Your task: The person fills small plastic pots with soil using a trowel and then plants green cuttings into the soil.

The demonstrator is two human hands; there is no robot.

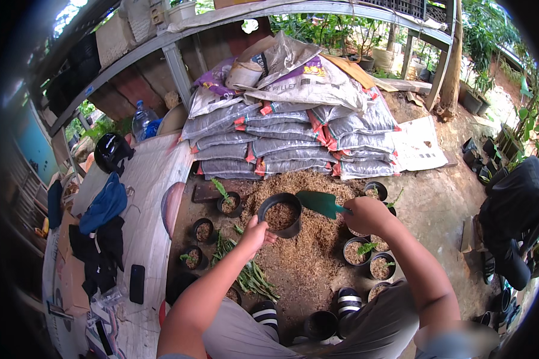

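Observation:
My left hand (257, 236) grips the rim of a black plastic plant pot (291, 229), partly filled with brown loose growing medium. In my right hand (369, 215) is the handle of a green hand trowel (319, 203). Its blade reaches to the pot's right rim; whether they touch I cannot tell. Beneath both hands spreads a heap of the same brown medium (314, 251) on the ground. A bundle of cut fern plants (254, 276) lies below my left hand. Small black pots with fern seedlings stand to the right, one of them a pot (355, 252) below my right hand.
Stacked filled sacks (292, 148) rise behind the heap. More small pots, such as one with a fern (229, 204), stand at left. A low platform (150, 188) there carries a black helmet (112, 151) and a phone (137, 283). Another black pot (321, 325) sits between my feet.

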